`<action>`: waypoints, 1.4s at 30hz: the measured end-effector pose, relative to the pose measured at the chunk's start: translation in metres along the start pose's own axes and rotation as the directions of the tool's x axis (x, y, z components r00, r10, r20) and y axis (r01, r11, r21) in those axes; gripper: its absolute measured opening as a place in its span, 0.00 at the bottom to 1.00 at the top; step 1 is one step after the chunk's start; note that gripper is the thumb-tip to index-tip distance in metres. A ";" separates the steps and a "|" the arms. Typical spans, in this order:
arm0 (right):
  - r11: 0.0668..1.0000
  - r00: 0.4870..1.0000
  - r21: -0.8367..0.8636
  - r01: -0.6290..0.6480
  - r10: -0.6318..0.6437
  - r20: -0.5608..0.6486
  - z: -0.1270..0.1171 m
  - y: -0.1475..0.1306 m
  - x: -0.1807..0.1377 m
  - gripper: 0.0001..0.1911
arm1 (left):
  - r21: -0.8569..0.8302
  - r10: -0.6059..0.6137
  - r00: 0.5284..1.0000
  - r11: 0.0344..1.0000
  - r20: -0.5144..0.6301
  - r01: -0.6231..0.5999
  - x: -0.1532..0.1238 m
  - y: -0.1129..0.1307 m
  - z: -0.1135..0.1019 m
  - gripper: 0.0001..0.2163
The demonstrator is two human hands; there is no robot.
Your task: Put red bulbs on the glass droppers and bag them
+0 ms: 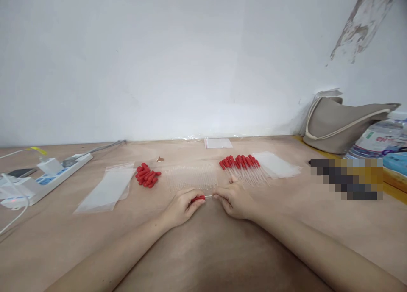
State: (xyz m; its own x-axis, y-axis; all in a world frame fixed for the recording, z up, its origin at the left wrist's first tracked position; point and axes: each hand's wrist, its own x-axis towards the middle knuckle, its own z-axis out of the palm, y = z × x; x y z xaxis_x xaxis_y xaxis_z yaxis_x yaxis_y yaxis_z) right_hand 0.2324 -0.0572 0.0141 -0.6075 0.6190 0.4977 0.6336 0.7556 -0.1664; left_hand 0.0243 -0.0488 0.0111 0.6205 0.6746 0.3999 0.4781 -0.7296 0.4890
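Between thumb and fingers, my left hand [185, 205] grips a red rubber bulb [199, 198]. My right hand [233, 197] pinches a thin clear glass tube [208, 196], whose left end meets the bulb's mouth; how deep it sits inside I cannot tell. Beyond my hands lies a row of bare clear tubes [192, 177]. A heap of loose red bulbs [146, 176] rests to the left of that row. On its right are several droppers with red bulbs [243, 165], laid side by side with their tubes toward me.
Clear plastic bags lie at left [106, 188], at right [278, 165] and by the wall [218, 143]. A white power strip [47, 179] with chargers and cables stands far left. At far right are a grey-beige bag [343, 122], a water bottle [377, 137] and a pixelated patch.
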 end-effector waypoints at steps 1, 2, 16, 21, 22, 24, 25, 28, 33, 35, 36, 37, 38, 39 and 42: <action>0.999 0.999 0.020 -0.026 0.026 0.026 0.000 -0.002 0.001 0.11 | 0.010 0.020 1.000 1.000 0.005 -0.020 0.000 0.000 0.000 0.10; 0.997 0.997 0.043 -0.058 0.056 0.054 -0.001 -0.004 0.002 0.11 | 0.018 0.041 0.999 0.999 0.010 -0.041 0.000 -0.001 0.001 0.10; 0.897 0.925 0.287 -0.335 0.256 0.280 -0.023 -0.002 0.014 0.13 | 0.135 0.100 0.978 0.988 -0.185 -0.076 0.001 -0.011 -0.005 0.14; 0.586 0.709 0.429 -0.688 0.669 0.223 -0.051 0.050 0.022 0.15 | 0.174 -0.019 0.949 0.982 -0.315 0.077 -0.003 -0.020 -0.011 0.16; 0.576 0.667 0.386 -0.721 0.727 0.162 -0.055 0.062 0.024 0.15 | 0.182 -0.030 0.953 0.979 -0.302 0.088 -0.004 -0.022 -0.012 0.15; 0.570 0.592 0.212 -0.794 0.804 0.057 -0.057 0.081 0.028 0.16 | 0.193 -0.030 0.968 0.978 -0.249 0.080 -0.006 -0.023 -0.013 0.11; 0.556 0.561 0.118 -0.822 0.828 0.004 -0.054 0.088 0.029 0.15 | 0.193 -0.026 0.975 0.979 -0.219 0.069 -0.007 -0.023 -0.013 0.09; 0.517 0.523 -0.078 -0.852 0.848 -0.088 -0.038 0.094 0.028 0.13 | 0.179 -0.029 0.990 0.982 -0.141 0.055 -0.008 -0.022 -0.014 0.06; 0.512 0.536 -0.190 -0.838 0.838 -0.105 -0.022 0.090 0.021 0.15 | 0.174 -0.040 0.993 0.983 -0.114 0.059 -0.007 -0.020 -0.014 0.07; 0.521 0.546 -0.191 -0.832 0.830 -0.115 -0.024 0.087 0.020 0.17 | 0.177 -0.058 0.994 0.981 -0.096 0.074 -0.005 -0.019 -0.014 0.09; 0.538 0.563 -0.183 -0.823 0.817 -0.126 -0.025 0.084 0.020 0.18 | 0.180 -0.070 0.994 0.980 -0.085 0.084 -0.004 -0.019 -0.014 0.10; 0.562 0.583 -0.169 -0.810 0.801 -0.133 -0.025 0.080 0.022 0.17 | 0.184 -0.081 0.994 0.978 -0.075 0.093 -0.003 -0.019 -0.014 0.10; 0.590 0.607 -0.147 -0.794 0.785 -0.124 -0.024 0.075 0.024 0.16 | 0.189 -0.091 0.994 0.977 -0.067 0.102 -0.003 -0.019 -0.013 0.11; 0.619 0.630 -0.121 -0.776 0.770 -0.096 -0.022 0.069 0.027 0.15 | 0.192 -0.098 0.993 0.975 -0.061 0.108 -0.002 -0.020 -0.013 0.11; 0.667 0.665 -0.057 -0.742 0.745 0.063 -0.010 0.052 0.042 0.13 | 0.190 -0.107 0.993 0.975 -0.048 0.115 -0.002 -0.020 -0.013 0.12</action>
State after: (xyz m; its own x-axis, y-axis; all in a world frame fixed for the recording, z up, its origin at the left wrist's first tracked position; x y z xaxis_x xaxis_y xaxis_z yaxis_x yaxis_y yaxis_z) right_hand 0.2447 0.0061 0.0349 0.0378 0.9875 0.1531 0.9014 0.0324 -0.4318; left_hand 0.0050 -0.0338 0.0107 0.5351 0.7536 0.3817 0.6551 -0.6554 0.3757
